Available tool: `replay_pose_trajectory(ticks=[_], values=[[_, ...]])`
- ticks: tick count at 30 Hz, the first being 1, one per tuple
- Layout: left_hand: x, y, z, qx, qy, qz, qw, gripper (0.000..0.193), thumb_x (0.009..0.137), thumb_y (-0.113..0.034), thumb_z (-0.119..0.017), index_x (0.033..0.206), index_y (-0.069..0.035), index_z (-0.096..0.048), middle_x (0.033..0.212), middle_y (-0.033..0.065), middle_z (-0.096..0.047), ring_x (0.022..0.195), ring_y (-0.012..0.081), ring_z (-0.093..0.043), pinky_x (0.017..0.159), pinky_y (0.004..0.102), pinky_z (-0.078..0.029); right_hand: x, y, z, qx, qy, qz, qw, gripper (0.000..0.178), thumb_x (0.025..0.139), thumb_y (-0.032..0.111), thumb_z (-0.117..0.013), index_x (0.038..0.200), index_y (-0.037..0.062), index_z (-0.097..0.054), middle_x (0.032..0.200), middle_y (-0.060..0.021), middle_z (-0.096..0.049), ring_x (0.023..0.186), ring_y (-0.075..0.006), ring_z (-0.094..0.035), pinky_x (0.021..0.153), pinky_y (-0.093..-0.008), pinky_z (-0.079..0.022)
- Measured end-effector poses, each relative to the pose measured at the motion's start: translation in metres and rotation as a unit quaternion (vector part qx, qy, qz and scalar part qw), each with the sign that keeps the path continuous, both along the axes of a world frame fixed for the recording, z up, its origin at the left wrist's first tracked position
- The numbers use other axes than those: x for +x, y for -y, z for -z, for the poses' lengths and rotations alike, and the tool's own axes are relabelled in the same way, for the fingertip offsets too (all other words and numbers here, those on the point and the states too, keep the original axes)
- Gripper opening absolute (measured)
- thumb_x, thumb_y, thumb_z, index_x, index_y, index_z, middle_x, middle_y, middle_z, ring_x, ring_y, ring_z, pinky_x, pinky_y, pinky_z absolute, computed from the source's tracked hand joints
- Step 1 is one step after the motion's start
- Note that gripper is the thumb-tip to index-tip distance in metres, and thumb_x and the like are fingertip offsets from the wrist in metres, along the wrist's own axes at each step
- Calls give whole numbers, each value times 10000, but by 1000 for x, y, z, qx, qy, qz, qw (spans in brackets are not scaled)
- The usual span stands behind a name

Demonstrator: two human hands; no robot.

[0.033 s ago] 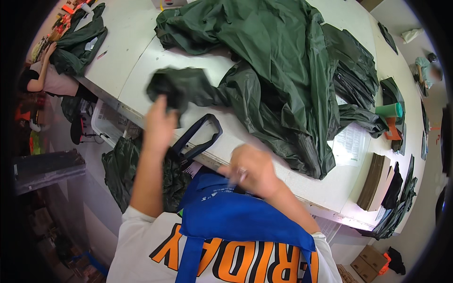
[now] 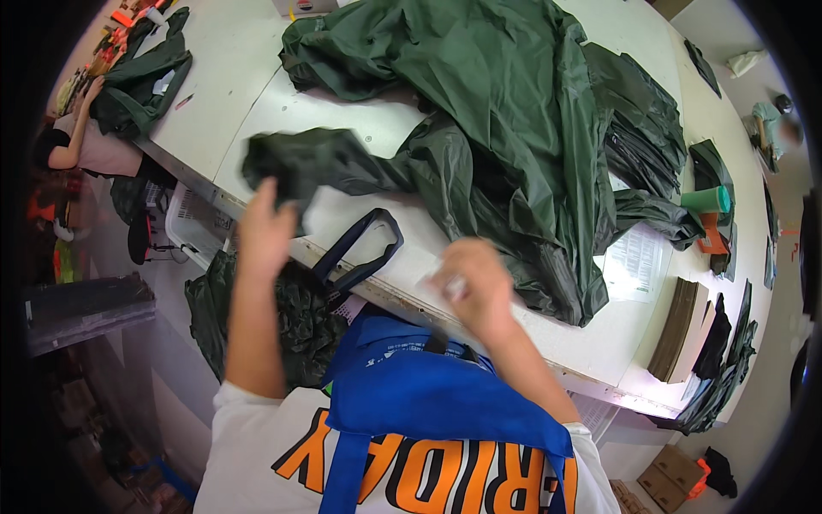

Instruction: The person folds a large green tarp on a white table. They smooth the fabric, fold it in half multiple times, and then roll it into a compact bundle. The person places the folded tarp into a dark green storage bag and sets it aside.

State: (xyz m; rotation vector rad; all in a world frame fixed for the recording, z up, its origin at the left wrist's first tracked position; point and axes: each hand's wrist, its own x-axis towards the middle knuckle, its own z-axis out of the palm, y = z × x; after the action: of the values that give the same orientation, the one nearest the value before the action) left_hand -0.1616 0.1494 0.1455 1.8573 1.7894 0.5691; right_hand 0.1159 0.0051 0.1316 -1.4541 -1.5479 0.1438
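Note:
A large dark green garment (image 2: 505, 111) of shiny, thin fabric lies crumpled over the white table. Its sleeve (image 2: 342, 158) stretches left to my left hand (image 2: 265, 227), whose fingers grip the sleeve's blurred end. My right hand (image 2: 478, 287) is closed above the table's near edge, just left of the garment's lower part. Something small and pale shows at its fingers, too smeared by motion to name. Between my hands, a dark navy strap loop (image 2: 364, 257) lies over the table edge.
More dark green garments (image 2: 638, 120) lie to the right, near a green cup (image 2: 706, 200) and a stack of brown cardboard (image 2: 674, 330). A green garment heap (image 2: 218, 317) hangs below the near edge at left. A person (image 2: 94, 141) handles another garment at far left.
My left hand has moved left and slightly down, drawing the sleeve end with it. My right hand has moved a little to the right, away from the table's edge.

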Motion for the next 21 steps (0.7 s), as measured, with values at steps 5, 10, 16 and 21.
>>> replay_pose_trajectory(ticks=[5, 10, 16, 21], values=[[-181, -25, -18, -55, 253, -125, 958, 339, 861, -64, -514, 1176, 32, -597, 1061, 26, -643, 869, 96, -589, 752, 243, -475, 59, 34, 49, -236, 123, 264, 927, 363, 750, 70, -693, 1088, 101, -564, 1064, -87, -641, 858, -305, -662, 651, -392, -526], [-317, -46, 24, -164, -430, -83, 884, 273, 834, -101, -513, 1068, -122, -653, 986, 151, -666, 890, 331, -646, 798, 399, -489, 132, 86, 53, -253, -27, 201, 946, 319, 776, -14, -605, 1092, 25, -591, 1016, -129, -651, 930, -268, -652, 791, -338, -504], [-126, -102, 44, -86, 202, -97, 971, 722, 806, -162, -721, 1394, -13, -330, 1365, 163, -427, 1109, 307, -535, 848, 361, -498, 174, 158, 1, -324, -65, 234, 914, 150, 861, -42, -526, 984, -7, -605, 827, -21, -538, 710, -89, -437, 628, -229, -362], [-49, -194, 105, -235, 388, -179, 873, 541, 825, -171, -704, 1280, -11, -458, 1228, 151, -566, 1032, 287, -598, 845, 406, -521, 186, 204, 4, -166, -296, 317, 886, 154, 935, 27, -449, 1062, 49, -532, 863, 23, -523, 574, -9, -308, 492, -175, -251]])
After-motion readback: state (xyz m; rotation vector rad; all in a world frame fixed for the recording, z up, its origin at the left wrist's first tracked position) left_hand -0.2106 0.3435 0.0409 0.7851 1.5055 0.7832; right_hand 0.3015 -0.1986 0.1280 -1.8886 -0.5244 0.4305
